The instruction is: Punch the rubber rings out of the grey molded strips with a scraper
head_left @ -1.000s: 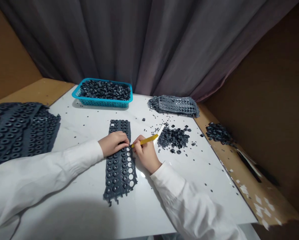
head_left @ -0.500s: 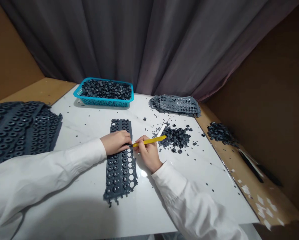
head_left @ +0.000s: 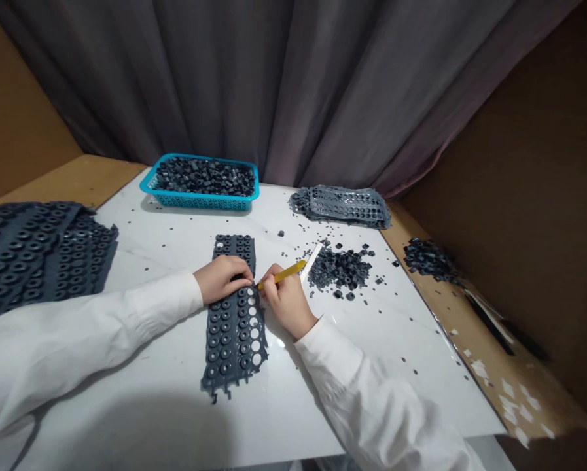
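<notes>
A dark grey moulded rubber sheet [head_left: 231, 333] with rows of raised rings lies lengthwise in front of me. Round holes run down its right-hand column, with the white table showing through. My left hand [head_left: 224, 278] rests across its upper part, thumb and bent fingers closed on the rubber near that column. In my right hand [head_left: 286, 297] is a slim yellow pen-like tool [head_left: 286, 271], gripped like a pencil. Its tip meets the sheet's right edge beside my left fingertips; the exact contact is too small to make out.
A blue basket [head_left: 202, 199] full of small black pieces stands at the back. Ringed sheets [head_left: 23, 261] are heaped at left, punched sheets [head_left: 347, 206] at back right. Right of my hand are a pile of black bits [head_left: 339, 268] and a white stick [head_left: 311, 261].
The yellow tool has tilted, its rear end coming closer to my right hand. Its tip stays by my left fingers. The whole view has shifted slightly.
</notes>
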A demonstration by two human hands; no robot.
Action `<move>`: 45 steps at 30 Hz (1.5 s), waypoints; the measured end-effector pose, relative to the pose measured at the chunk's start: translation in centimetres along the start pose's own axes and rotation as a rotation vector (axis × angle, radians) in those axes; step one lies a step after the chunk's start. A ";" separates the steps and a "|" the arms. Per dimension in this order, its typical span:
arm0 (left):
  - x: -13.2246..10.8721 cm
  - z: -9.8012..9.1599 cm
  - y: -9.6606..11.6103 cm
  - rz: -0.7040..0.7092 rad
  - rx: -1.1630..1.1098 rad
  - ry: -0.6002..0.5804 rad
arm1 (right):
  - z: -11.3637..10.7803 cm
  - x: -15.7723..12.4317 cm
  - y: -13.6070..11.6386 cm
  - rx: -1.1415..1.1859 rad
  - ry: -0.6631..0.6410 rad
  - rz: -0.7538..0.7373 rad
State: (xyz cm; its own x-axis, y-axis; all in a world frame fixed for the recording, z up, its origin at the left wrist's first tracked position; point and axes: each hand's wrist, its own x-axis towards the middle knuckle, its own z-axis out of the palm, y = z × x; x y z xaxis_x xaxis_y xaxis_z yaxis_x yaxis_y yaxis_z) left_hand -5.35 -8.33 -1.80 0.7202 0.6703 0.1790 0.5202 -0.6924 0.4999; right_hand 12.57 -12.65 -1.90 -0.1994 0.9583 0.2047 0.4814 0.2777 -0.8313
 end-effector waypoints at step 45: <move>-0.6 -2.9 3.5 -0.735 -1.380 0.020 | 0.4 -0.4 1.2 0.104 0.026 -0.019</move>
State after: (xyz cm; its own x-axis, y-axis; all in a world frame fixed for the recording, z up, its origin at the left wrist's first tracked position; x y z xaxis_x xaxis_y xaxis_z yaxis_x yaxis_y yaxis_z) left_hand -5.34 -10.40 2.31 0.4947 0.7498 -0.4394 -0.0730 0.5397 0.8387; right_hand 12.91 -12.76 -3.17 -0.1846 0.9548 0.2329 0.3860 0.2884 -0.8763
